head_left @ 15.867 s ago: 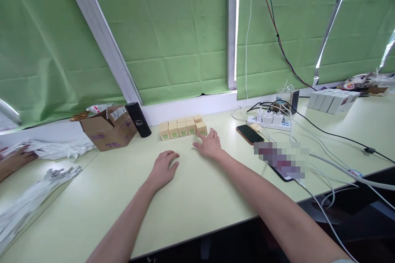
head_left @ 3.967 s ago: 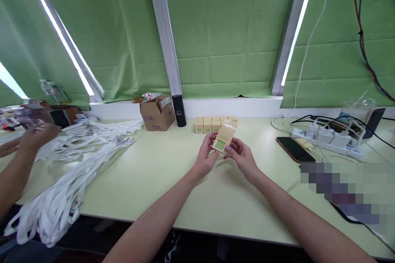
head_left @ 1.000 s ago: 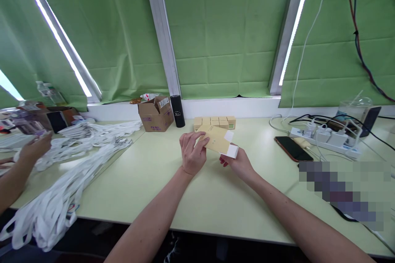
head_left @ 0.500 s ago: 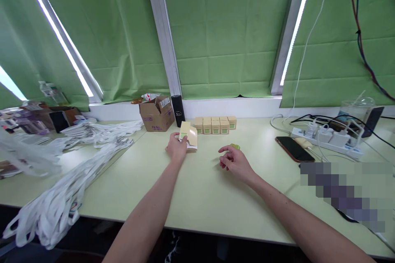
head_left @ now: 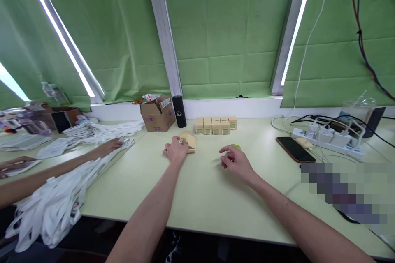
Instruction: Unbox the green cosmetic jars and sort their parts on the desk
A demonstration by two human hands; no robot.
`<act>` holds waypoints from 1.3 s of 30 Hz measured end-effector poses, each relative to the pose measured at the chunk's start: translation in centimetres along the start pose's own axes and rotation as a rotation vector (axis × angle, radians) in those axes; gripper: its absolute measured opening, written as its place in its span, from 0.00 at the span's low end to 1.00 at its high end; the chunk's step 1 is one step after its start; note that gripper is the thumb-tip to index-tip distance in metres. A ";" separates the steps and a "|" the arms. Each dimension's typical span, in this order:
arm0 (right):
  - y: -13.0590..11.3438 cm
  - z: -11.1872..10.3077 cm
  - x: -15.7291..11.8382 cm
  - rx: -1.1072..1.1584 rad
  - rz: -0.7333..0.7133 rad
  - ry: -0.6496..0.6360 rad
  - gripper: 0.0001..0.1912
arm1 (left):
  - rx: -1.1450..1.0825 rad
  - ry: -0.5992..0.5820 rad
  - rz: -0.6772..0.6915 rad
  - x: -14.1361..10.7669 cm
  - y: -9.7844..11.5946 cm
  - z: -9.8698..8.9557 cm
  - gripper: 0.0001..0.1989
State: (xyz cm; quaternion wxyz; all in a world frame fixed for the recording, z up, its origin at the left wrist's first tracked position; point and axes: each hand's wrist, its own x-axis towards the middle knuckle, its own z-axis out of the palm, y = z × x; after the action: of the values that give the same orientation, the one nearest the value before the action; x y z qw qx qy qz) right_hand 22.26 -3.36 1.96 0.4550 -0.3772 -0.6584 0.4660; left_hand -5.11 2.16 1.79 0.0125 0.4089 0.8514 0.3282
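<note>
My left hand [head_left: 176,149] grips a small tan cardboard box [head_left: 190,141] by its left side, low over the table. The box looks partly flattened, with a flap towards the back; its lower left part is covered by my fingers. To the right, my right hand [head_left: 235,162] hovers near the tabletop, fingers loosely bent and apart, nothing visible between them. Just behind its knuckles is a small yellow-green item [head_left: 235,146], partly hidden. Beyond both hands stand several small closed tan boxes [head_left: 212,126] with green labels, in a tight group.
Behind my left hand are an open brown carton [head_left: 156,116] and a black cylinder [head_left: 179,111]. White straps [head_left: 61,201] lie at left, where another person's hand [head_left: 109,147] reaches. A phone [head_left: 295,149] and a power strip [head_left: 327,143] with cables are at right.
My left hand has lowered the small box and its flap has tipped down. My right hand stays nearly still. Another person's arms have come in at the left, over the white straps.
</note>
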 end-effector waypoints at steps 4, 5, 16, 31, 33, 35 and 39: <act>-0.3 -0.6 0.3 0.005 -0.043 0.102 0.15 | 0.010 0.012 -0.009 -0.1 0.1 -0.3 0.19; -0.3 -0.9 0.4 0.005 -0.064 0.150 0.15 | 0.007 0.017 -0.013 -0.2 0.2 -0.4 0.19; 2.8 -4.6 2.9 -0.484 -0.034 0.383 0.30 | -0.061 0.052 -0.019 -0.2 0.4 -0.5 0.17; 4.3 -3.3 3.0 -0.341 0.016 0.182 0.22 | -0.495 0.052 0.783 -6.3 3.5 -0.1 0.16; 3.6 -2.7 2.8 -0.116 -0.055 0.124 0.23 | -0.602 -0.082 0.857 -7.7 4.1 -0.2 0.18; 2.7 -2.2 2.4 0.059 -0.092 0.058 0.25 | -0.673 -0.191 0.888 -8.9 4.7 -0.5 0.18; 1.2 -1.6 1.5 0.255 -0.078 -0.049 0.26 | -0.789 -0.305 0.831 -9.8 5.2 -0.9 0.13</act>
State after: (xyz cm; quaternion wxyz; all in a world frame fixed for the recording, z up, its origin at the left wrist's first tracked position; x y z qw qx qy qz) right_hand 23.36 -1.21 1.46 0.5009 -0.2789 -0.6190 0.5368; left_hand 4.76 -2.86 3.03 0.1563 0.7151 0.4221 0.5349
